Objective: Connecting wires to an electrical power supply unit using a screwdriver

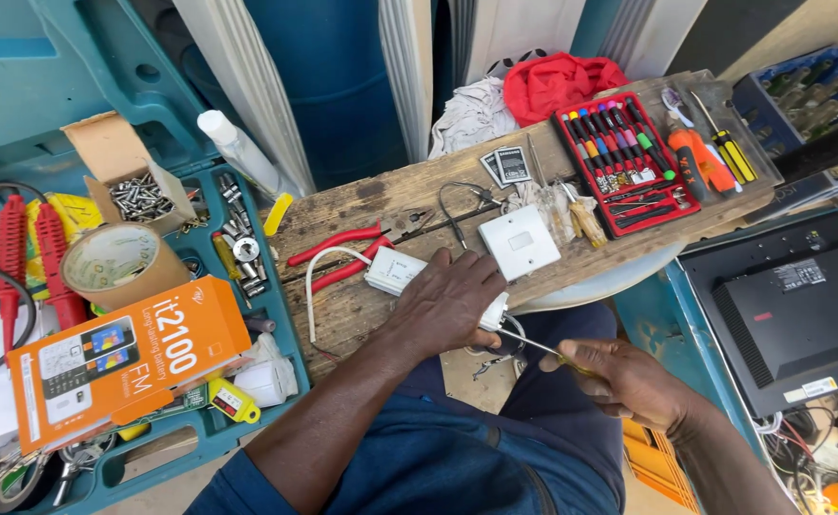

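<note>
The left hand [452, 303] lies curled over a small white box [492, 313] at the table's [362, 210] near edge, pinning it down. The right hand [629, 381] pinches a screwdriver [533, 343], whose tip meets the box, probably at a screw, though the left hand hides the spot. Best to keep the box pressed flat, the shaft in line with the screw, and turn without slipping. A white switch plate [519, 241] and red pliers [338, 256] lie just beyond.
</note>
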